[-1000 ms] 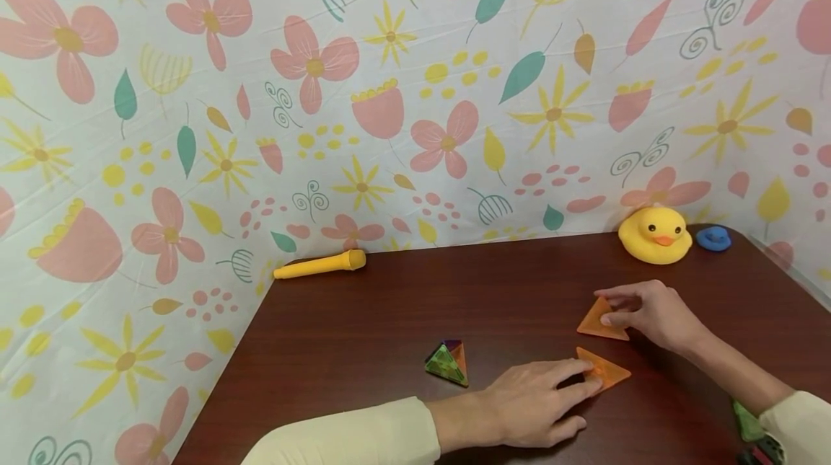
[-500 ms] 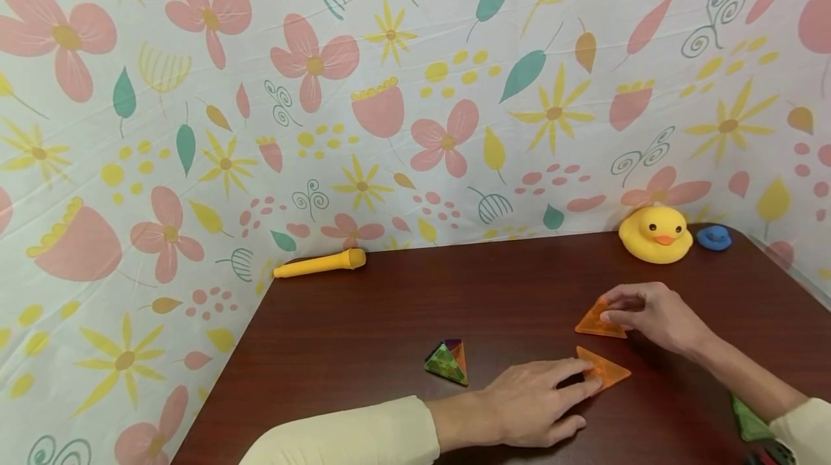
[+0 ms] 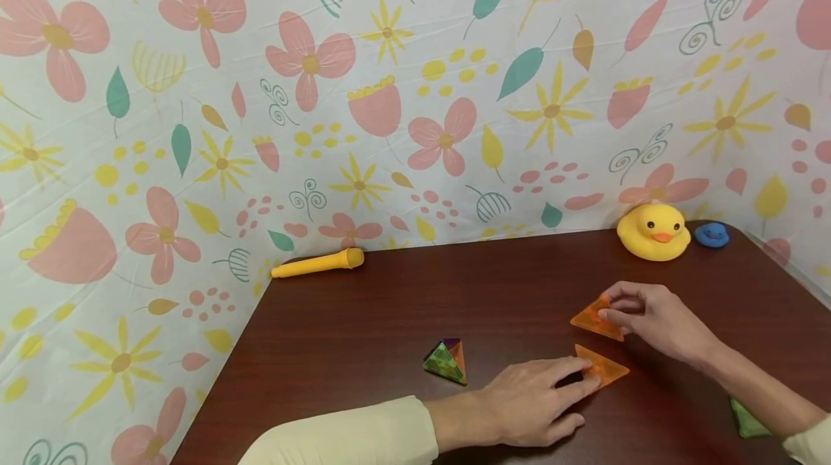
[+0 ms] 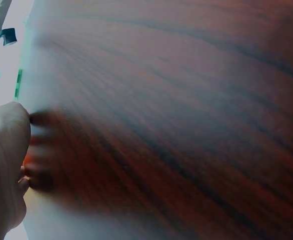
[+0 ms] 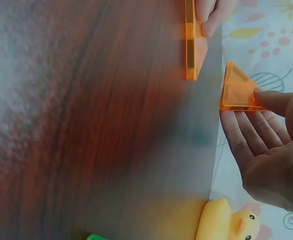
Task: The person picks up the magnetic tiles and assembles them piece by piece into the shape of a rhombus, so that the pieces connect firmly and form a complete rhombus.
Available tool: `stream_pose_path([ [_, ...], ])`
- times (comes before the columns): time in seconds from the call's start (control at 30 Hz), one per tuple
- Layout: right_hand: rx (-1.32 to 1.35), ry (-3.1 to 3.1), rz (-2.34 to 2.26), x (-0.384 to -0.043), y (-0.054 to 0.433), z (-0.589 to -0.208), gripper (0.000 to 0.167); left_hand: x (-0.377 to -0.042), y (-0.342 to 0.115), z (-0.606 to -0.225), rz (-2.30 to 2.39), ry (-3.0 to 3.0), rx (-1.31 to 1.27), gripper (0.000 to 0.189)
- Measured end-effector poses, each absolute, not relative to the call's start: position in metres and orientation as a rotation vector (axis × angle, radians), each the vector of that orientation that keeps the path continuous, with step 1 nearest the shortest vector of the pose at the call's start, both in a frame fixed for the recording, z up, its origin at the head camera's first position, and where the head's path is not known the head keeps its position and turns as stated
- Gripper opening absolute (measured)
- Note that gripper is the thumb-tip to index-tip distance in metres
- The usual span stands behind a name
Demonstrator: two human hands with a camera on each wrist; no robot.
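My right hand point(image 3: 662, 321) pinches a translucent orange triangular tile point(image 3: 589, 318) between thumb and fingers, close over the table. The right wrist view shows this tile point(image 5: 238, 95) with the thumb on its face and the fingers along its far side. Just nearer to me lies a second orange triangular tile point(image 3: 609, 371). My left hand point(image 3: 535, 404) rests its extended fingertips on that tile's left part. In the left wrist view only the side of this hand point(image 4: 6, 165) shows, at the left edge. Left of it sits a small stack of green, orange and purple triangular tiles point(image 3: 446, 362).
A yellow toy microphone point(image 3: 318, 264) lies at the table's back left. A yellow rubber duck point(image 3: 653, 233) and a small blue duck point(image 3: 712, 235) stand at the back right. Under my right forearm is a green piece point(image 3: 748, 420). A flowered cloth point(image 3: 389, 126) hangs behind the table.
The tile in my right hand has turned a little and shifted slightly left. My right sleeve has moved outward and down. My left hand stays on its tile.
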State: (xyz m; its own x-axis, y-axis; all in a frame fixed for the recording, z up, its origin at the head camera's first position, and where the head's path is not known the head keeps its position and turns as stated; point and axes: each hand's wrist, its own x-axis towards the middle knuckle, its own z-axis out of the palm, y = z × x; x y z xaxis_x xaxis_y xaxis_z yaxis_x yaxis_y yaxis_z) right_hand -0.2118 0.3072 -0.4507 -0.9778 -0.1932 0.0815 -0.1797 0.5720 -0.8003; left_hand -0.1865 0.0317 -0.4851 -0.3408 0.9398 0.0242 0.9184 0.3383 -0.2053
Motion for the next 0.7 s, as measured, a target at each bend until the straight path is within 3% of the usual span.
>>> stream_pose_path([
  [0.7,-0.363,2.886,-1.197,-0.195,0.3,-0.452,0.016,-0.186,0.032,-0.485,0.241,-2.454,-1.714,0.06],
])
